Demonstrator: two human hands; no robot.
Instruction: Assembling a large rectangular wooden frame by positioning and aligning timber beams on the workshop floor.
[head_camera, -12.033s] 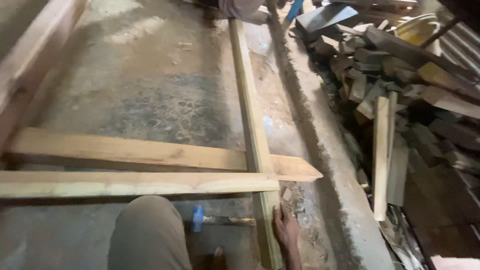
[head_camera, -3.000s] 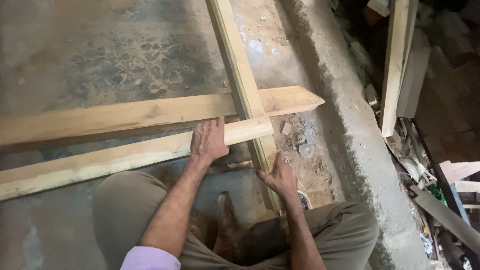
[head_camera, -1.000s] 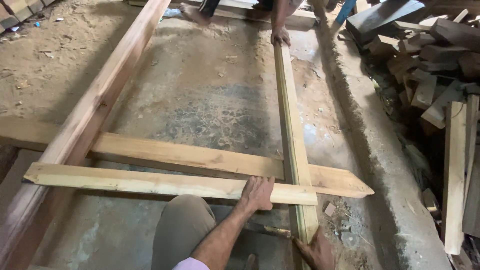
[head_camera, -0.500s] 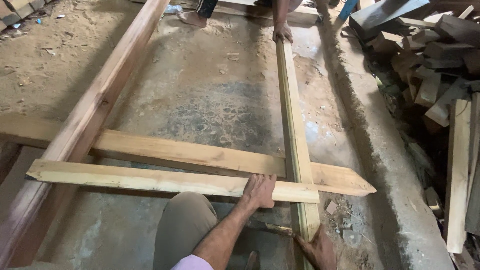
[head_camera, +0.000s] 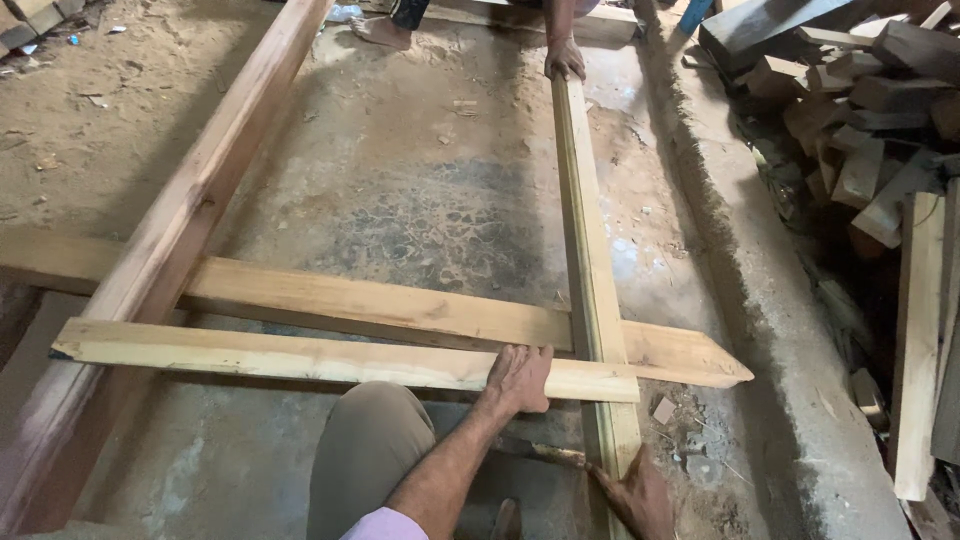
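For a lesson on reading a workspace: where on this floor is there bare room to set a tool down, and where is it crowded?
Bare concrete floor lies between the reddish beam and the long pale rail, above the two cross boards. A smaller patch sits below the near board, left of the knee. The scrap wood pile on the right is crowded, as is the rubble near the right hand.

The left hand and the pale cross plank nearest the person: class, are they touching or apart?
Touching. The head view shows the left hand lying palm-down on the near cross plank, no gap.

Wood offcuts pile (head_camera: 860, 110), concrete curb (head_camera: 790, 330)
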